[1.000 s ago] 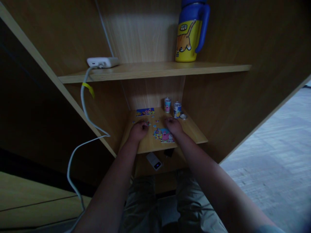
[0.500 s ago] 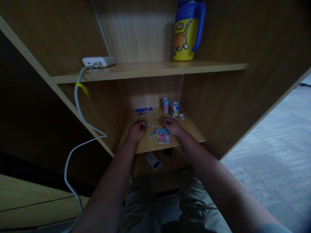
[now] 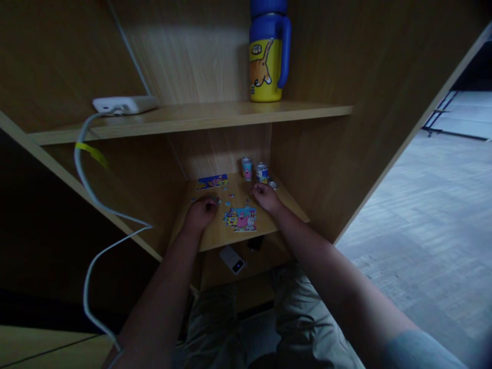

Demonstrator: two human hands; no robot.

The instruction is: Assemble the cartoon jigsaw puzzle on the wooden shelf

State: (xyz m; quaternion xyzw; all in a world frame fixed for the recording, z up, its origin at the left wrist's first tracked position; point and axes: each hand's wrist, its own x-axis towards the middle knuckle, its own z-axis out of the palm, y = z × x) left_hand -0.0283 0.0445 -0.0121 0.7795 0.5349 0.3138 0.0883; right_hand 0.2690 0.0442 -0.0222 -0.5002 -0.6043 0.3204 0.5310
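Nearest you, on the low shelf (image 3: 215, 279) by your knees, are one white device (image 3: 232, 260) and one dark item (image 3: 254, 243) you can barely make out. Above them, near the front edge of the middle shelf (image 3: 211, 240), lies the one part-built jigsaw (image 3: 242, 219), flat, between your hands and a little nearer your body than your fingertips. Its long axis seems to run left to right. Your left hand (image 3: 200, 212) is off its left edge, your right hand (image 3: 266, 197) just beyond its far right corner; which is nearer is too close to call. Both hands are curled, fingertips drawn in, and you cannot tell whether either grips a piece. Past the jigsaw you can count at least five loose pieces (image 3: 228, 203), scattered mostly between your hands and beside your left; more may be hidden. Farther back, left of centre, lies one picture card (image 3: 212, 181); to the right stand two cans (image 3: 247, 169), upright, with one round lid (image 3: 272, 185) beside the nearer can. One bottle (image 3: 266, 66) stands on the shelf overhead.
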